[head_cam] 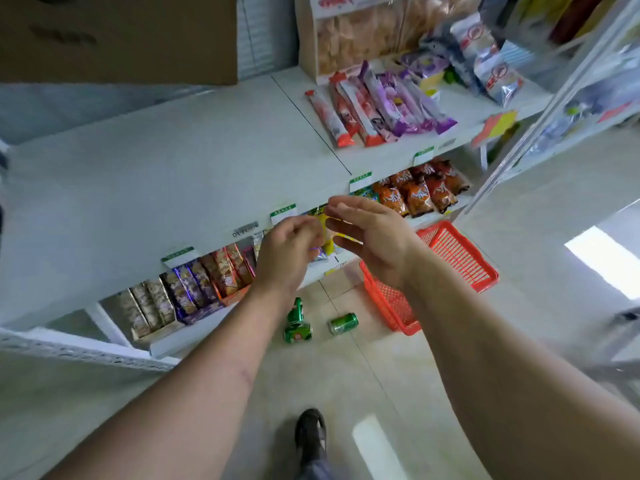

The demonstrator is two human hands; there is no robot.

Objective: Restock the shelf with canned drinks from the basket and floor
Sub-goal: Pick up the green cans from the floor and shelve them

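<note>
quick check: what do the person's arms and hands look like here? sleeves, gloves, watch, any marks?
Both forearms are bare to the frame edge: no sleeves in view. Left hand and right hand wear no gloves, rings, watch or bands. The left forearm has a faint long mark on its inner side. One dark shoe shows below.

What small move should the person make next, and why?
Probably lower one hand to the nearest can on the floor and grip it. Both the left hand and the right hand hold nothing and hover in front of the shelf, which has a wide bare stretch. Three green cans lie on the floor beside the red basket, whose visible part shows no cans.
</note>
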